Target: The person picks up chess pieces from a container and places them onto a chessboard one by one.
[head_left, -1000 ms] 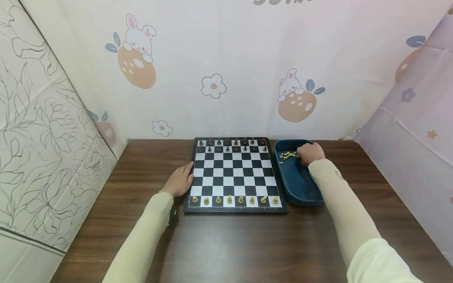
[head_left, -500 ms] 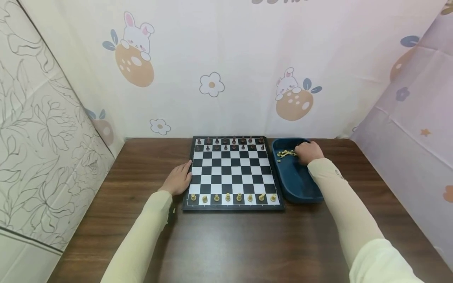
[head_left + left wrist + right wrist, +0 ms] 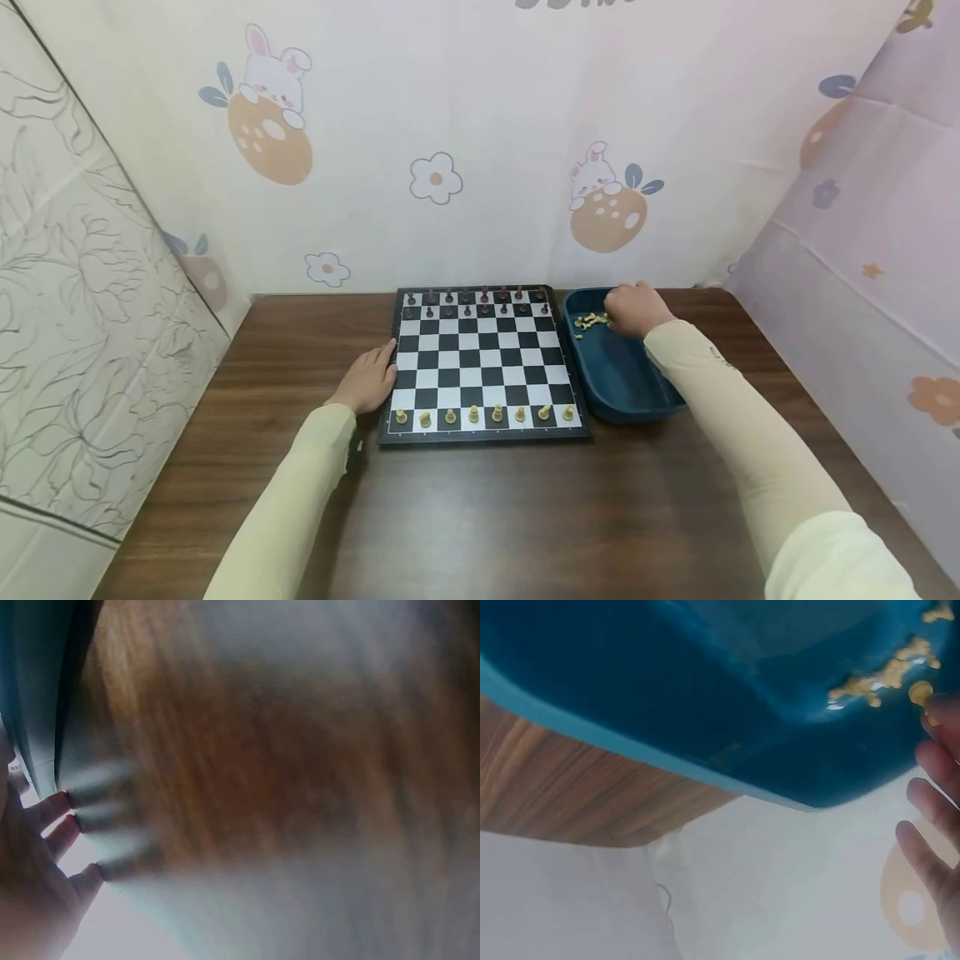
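Observation:
A black-and-white chessboard (image 3: 480, 367) lies on the table, with two rows of dark red chess pieces (image 3: 484, 295) at its far side and one row of pale yellow pieces (image 3: 473, 414) along the near side. My left hand (image 3: 365, 379) rests against the board's left edge, its fingers extended; the left wrist view shows the fingertips (image 3: 88, 876) on the tabletop. Over the far end of the blue tray (image 3: 626, 375), my right hand (image 3: 636, 309) pinches a yellow chess piece (image 3: 921, 692) at its fingertips. The thumb is hidden.
Several loose yellow chess pieces (image 3: 892, 673) lie in the tray's far left part. The tray stands right beside the board. A patterned cloth (image 3: 450, 100) hangs behind the wooden table (image 3: 480, 517), and another covers the right side.
My right hand has risen slightly at the tray's far end. The left hand keeps its place at the board's edge. The head view has shifted a little, so the scene appears further left.

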### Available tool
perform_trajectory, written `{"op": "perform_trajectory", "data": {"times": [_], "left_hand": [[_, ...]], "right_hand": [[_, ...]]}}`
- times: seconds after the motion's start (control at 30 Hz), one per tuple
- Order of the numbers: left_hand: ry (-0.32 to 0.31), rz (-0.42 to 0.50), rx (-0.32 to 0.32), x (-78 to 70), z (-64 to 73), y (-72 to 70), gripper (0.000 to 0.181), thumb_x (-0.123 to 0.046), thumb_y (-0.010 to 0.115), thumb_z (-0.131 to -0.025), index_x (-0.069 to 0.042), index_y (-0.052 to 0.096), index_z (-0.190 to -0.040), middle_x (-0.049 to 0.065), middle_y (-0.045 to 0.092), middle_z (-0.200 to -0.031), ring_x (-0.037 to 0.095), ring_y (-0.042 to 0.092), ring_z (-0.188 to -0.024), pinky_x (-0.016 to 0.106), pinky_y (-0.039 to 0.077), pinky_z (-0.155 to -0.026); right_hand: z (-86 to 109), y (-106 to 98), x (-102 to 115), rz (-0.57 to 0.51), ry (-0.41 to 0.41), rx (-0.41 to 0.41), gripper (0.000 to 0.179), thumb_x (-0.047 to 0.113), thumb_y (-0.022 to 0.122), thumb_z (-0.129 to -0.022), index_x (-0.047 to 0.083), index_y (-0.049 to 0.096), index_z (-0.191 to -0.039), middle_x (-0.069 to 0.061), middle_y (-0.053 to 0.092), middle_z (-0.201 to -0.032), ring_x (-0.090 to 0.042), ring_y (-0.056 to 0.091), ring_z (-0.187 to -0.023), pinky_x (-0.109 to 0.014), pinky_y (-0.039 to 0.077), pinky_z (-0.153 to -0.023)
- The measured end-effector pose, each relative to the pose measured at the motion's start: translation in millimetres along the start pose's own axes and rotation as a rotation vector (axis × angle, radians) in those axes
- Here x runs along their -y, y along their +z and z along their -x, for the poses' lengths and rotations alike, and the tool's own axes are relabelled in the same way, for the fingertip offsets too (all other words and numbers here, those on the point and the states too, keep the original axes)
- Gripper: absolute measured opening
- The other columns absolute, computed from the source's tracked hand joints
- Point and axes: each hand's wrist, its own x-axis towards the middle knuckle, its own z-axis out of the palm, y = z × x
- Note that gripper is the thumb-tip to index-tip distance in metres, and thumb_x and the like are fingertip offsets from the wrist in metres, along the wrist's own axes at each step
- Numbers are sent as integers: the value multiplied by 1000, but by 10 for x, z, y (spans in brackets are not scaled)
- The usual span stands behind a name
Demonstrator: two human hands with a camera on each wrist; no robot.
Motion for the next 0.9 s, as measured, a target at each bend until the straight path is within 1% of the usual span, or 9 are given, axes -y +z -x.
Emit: {"op": "perform_trajectory", "data": {"times": [0.07,0.17,0.27,0.4,0.43,0.5,0.63,0.7,0.9], "left_hand": [[1,-2,0,6,-4,-9,56,-23,32,-102,1,17,-151,26,30,-149,41,27,-136,50,20,-112],[-1,1,7,7,-11,-19,56,-24,31,-102,0,17,-151,26,28,-150,41,26,-137,49,19,-113],[-2,0,10,14,-21,-8,56,-25,30,-102,0,16,-151,25,27,-150,40,26,-137,49,19,-113],[-1,7,7,19,-20,25,56,-24,31,-102,0,17,-151,25,27,-151,40,25,-137,49,18,-113],[-3,10,7,25,-19,35,57,-25,31,-102,-1,16,-152,24,27,-151,40,25,-138,49,18,-113],[8,14,-2,33,-16,44,56,-24,31,-102,0,17,-151,25,28,-150,41,26,-137,49,19,-113],[20,13,-15,52,-23,31,56,-24,30,-102,0,18,-151,26,29,-149,41,27,-136,50,19,-113],[18,14,-14,50,-27,22,56,-24,31,-102,0,18,-151,26,29,-149,41,27,-136,49,19,-113],[8,15,-5,40,-27,42,56,-24,31,-102,0,18,-151,25,29,-149,41,26,-137,50,19,-113]], "right_hand": [[-2,-62,18,-31,9,14,29,5,65,-80,14,56,-55,0,50,-56,-20,45,-57,-45,44,-61],[4,-156,50,-43,18,31,31,4,63,-80,15,54,-52,0,48,-55,-20,43,-58,-43,41,-61],[9,-250,110,-36,1,13,29,4,62,-78,14,56,-52,0,48,-57,-20,42,-59,-42,39,-60],[56,-371,237,-15,-43,-14,12,6,67,-77,10,71,-66,-2,59,-68,-21,51,-66,-42,46,-63],[68,-393,270,-12,-58,-16,8,7,69,-77,9,73,-71,-3,62,-72,-21,54,-69,-43,48,-65],[91,-422,330,-6,-83,-22,5,9,71,-77,8,76,-78,-3,65,-76,-22,58,-73,-45,50,-70],[125,-464,429,-3,-125,-32,4,10,72,-78,9,76,-78,-1,65,-77,-22,58,-76,-47,49,-76],[145,-489,480,-2,-136,-31,3,11,74,-78,10,77,-78,-1,65,-78,-22,57,-77,-45,49,-75],[197,-522,650,-15,-163,-28,4,14,78,-76,11,77,-79,0,65,-80,-19,55,-76,-37,47,-66]]}}
